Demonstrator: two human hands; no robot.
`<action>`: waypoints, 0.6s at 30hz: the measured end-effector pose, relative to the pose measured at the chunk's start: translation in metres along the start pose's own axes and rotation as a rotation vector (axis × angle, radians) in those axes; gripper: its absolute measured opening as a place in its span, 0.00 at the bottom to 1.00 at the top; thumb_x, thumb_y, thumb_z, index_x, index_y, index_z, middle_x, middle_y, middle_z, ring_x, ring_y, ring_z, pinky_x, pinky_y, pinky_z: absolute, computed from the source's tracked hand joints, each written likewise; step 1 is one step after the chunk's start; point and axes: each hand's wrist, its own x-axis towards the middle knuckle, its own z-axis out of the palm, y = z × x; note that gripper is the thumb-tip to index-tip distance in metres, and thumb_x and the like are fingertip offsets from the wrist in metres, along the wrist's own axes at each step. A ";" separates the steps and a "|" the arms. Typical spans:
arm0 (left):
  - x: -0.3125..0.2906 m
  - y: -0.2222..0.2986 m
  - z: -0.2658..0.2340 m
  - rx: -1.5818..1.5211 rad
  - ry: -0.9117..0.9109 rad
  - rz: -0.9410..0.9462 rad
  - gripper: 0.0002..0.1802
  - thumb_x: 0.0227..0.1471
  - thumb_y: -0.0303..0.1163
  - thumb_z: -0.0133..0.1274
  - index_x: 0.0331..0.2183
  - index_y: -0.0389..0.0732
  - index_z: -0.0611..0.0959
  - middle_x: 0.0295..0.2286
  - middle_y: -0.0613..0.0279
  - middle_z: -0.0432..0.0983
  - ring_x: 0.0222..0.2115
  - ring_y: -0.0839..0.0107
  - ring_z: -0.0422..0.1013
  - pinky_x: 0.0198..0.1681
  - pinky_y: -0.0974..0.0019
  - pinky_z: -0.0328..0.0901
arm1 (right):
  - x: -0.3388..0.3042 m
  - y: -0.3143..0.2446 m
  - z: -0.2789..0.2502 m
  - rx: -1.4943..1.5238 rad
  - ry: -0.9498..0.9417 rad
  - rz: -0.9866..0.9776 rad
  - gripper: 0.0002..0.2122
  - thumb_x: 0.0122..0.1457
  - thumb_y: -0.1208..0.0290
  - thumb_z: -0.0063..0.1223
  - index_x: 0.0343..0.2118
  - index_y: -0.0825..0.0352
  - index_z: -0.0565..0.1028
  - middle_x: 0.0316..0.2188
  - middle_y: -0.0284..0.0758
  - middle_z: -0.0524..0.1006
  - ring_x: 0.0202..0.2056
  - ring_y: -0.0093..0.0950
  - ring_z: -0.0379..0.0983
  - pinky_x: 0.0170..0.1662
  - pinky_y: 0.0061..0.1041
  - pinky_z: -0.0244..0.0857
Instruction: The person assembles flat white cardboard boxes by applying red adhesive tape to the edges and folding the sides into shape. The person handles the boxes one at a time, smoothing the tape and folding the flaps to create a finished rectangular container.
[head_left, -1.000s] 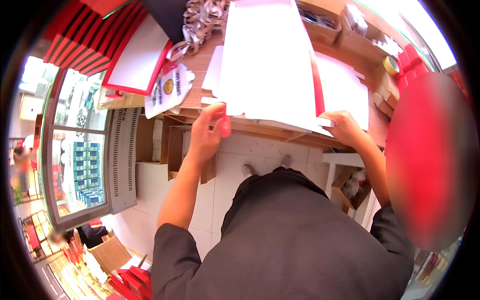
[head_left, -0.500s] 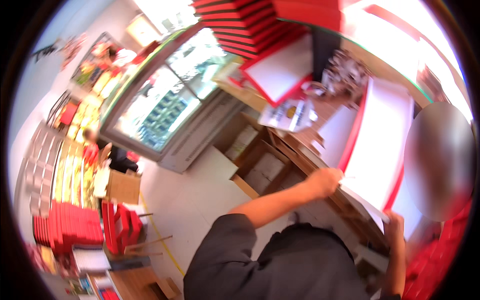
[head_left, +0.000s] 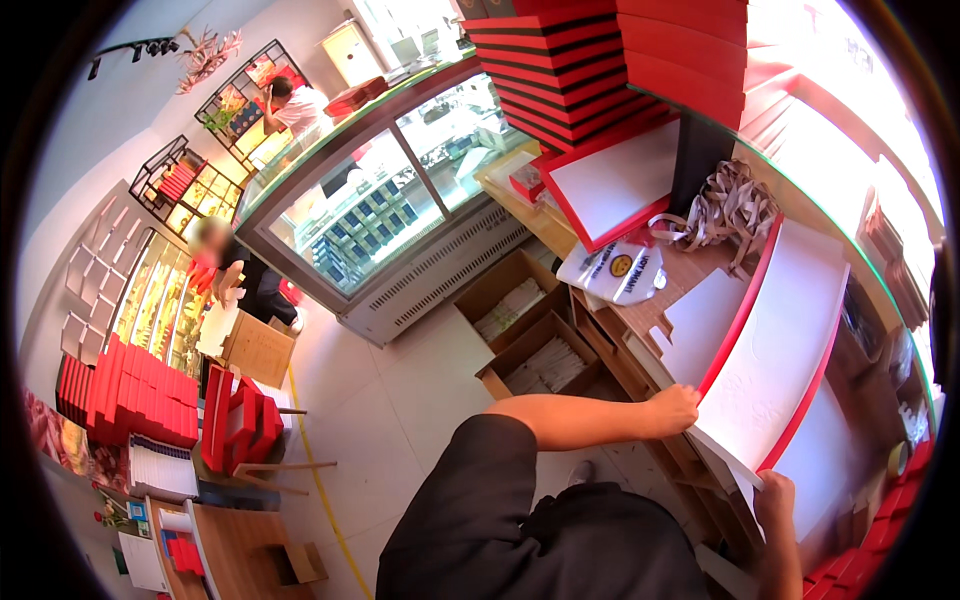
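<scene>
A long box piece point(head_left: 772, 345), white inside with red side walls, lies on the wooden counter at the right and points away from me. My left hand point(head_left: 672, 411) is closed on its near left corner. At the near right corner, my right hand point(head_left: 775, 500) pinches the white end edge with thumb and fingers. Between my hands runs the box's narrow near end flap. White sheets point(head_left: 705, 325) lie flat on the counter left of the box, and more white board point(head_left: 815, 475) shows on its right.
Beyond the box lie a bundle of ribbons point(head_left: 725, 212), a white plastic bag point(head_left: 612, 268) and a red-rimmed white tray point(head_left: 615, 180). Red boxes point(head_left: 550, 75) are stacked behind. Open cartons point(head_left: 545, 360) stand below the counter. A glass display case point(head_left: 370, 200) and two other people are farther left.
My view has shifted, so the scene sits lower in the picture and looks sharper. The blurred shape at the right is gone. Both hands keep their hold on the box's near end.
</scene>
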 end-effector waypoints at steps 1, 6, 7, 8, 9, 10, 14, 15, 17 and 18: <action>0.007 0.002 0.002 0.095 0.032 0.048 0.05 0.39 0.31 0.52 0.19 0.43 0.81 0.24 0.63 0.71 0.32 0.64 0.67 0.36 0.64 0.61 | 0.002 0.006 0.005 -0.072 -0.016 -0.017 0.04 0.44 0.79 0.50 0.16 0.68 0.72 0.18 0.44 0.72 0.23 0.43 0.71 0.29 0.39 0.64; 0.040 0.007 0.025 0.357 -0.027 0.197 0.09 0.41 0.37 0.51 0.21 0.49 0.86 0.27 0.66 0.75 0.36 0.66 0.65 0.43 0.63 0.56 | 0.019 0.032 0.024 -0.341 -0.067 -0.112 0.05 0.40 0.75 0.52 0.13 0.68 0.72 0.26 0.42 0.70 0.35 0.41 0.65 0.41 0.37 0.60; 0.047 0.004 0.031 0.338 -0.033 0.240 0.09 0.43 0.36 0.50 0.20 0.48 0.84 0.25 0.66 0.76 0.36 0.66 0.66 0.43 0.61 0.57 | 0.021 0.037 0.022 -0.342 -0.042 -0.168 0.05 0.40 0.75 0.52 0.13 0.68 0.73 0.28 0.43 0.70 0.37 0.42 0.65 0.42 0.37 0.59; 0.050 0.001 0.035 0.298 0.016 0.256 0.08 0.42 0.35 0.50 0.21 0.47 0.83 0.24 0.66 0.75 0.34 0.65 0.67 0.43 0.61 0.58 | 0.025 0.041 0.021 -0.342 -0.015 -0.222 0.05 0.40 0.75 0.52 0.13 0.68 0.73 0.29 0.43 0.69 0.39 0.42 0.64 0.44 0.38 0.59; 0.056 0.001 0.042 0.248 0.069 0.279 0.06 0.42 0.35 0.50 0.21 0.46 0.81 0.22 0.66 0.75 0.33 0.64 0.68 0.43 0.60 0.59 | 0.026 0.050 0.022 -0.327 -0.048 -0.223 0.04 0.39 0.75 0.52 0.15 0.69 0.74 0.30 0.44 0.70 0.41 0.43 0.64 0.47 0.39 0.58; 0.061 0.004 0.051 0.188 0.123 0.302 0.05 0.41 0.34 0.50 0.21 0.45 0.79 0.20 0.66 0.74 0.32 0.63 0.69 0.42 0.60 0.60 | 0.026 0.059 0.025 -0.315 -0.087 -0.221 0.04 0.39 0.75 0.51 0.18 0.70 0.75 0.32 0.45 0.70 0.44 0.44 0.64 0.50 0.40 0.57; 0.072 -0.005 0.073 0.031 0.048 0.294 0.00 0.39 0.29 0.52 0.21 0.45 0.77 0.15 0.60 0.73 0.21 0.62 0.72 0.35 0.57 0.65 | 0.030 0.089 0.048 -0.261 -0.015 -0.324 0.07 0.43 0.76 0.48 0.23 0.73 0.75 0.39 0.48 0.72 0.53 0.45 0.61 0.58 0.42 0.54; 0.069 -0.010 0.068 0.003 0.039 0.315 0.02 0.37 0.28 0.52 0.19 0.45 0.76 0.15 0.61 0.72 0.20 0.62 0.72 0.35 0.59 0.64 | 0.035 0.088 0.042 -0.246 -0.131 -0.310 0.07 0.46 0.75 0.49 0.28 0.72 0.75 0.38 0.47 0.73 0.51 0.45 0.64 0.58 0.40 0.55; 0.067 -0.015 0.062 0.000 -0.112 0.278 0.03 0.36 0.27 0.53 0.16 0.44 0.75 0.16 0.59 0.72 0.21 0.63 0.72 0.37 0.59 0.64 | 0.041 0.074 0.033 -0.104 -0.287 -0.105 0.14 0.49 0.80 0.50 0.41 0.65 0.70 0.34 0.44 0.73 0.44 0.43 0.67 0.51 0.37 0.61; 0.067 -0.016 0.060 -0.071 -0.077 0.257 0.03 0.35 0.26 0.53 0.16 0.43 0.75 0.16 0.58 0.72 0.22 0.61 0.72 0.37 0.58 0.64 | 0.042 0.081 0.038 -0.101 -0.315 -0.101 0.16 0.47 0.82 0.51 0.41 0.65 0.69 0.32 0.42 0.74 0.42 0.41 0.67 0.49 0.37 0.62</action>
